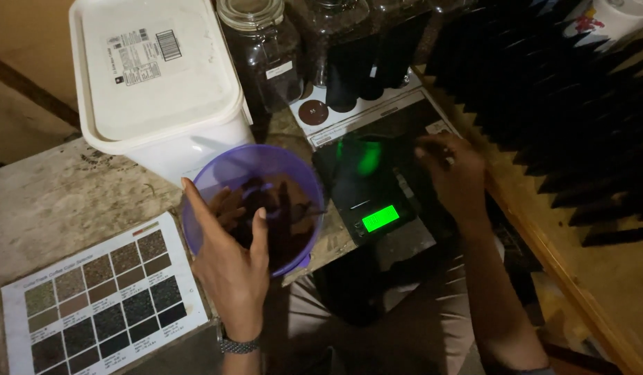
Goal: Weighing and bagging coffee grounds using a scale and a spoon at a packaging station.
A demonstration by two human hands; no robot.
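My left hand (228, 257) grips the near rim of a purple plastic bowl (217, 173) that holds dark brown granular contents, thumb inside the bowl, fingers outside. The bowl sits at the table's front edge. My right hand (455, 173) hovers over the far right side of a black digital scale (366, 187) with a glowing green display (380, 218); its fingers are curled together, and whether they pinch anything is unclear in the dim light.
A large white lidded tub (155, 76) stands behind the bowl. Glass jars (266, 48) of dark contents stand behind the scale on a white card. A printed colour chart (99, 298) lies front left. Black ridged foam (564, 104) fills the right.
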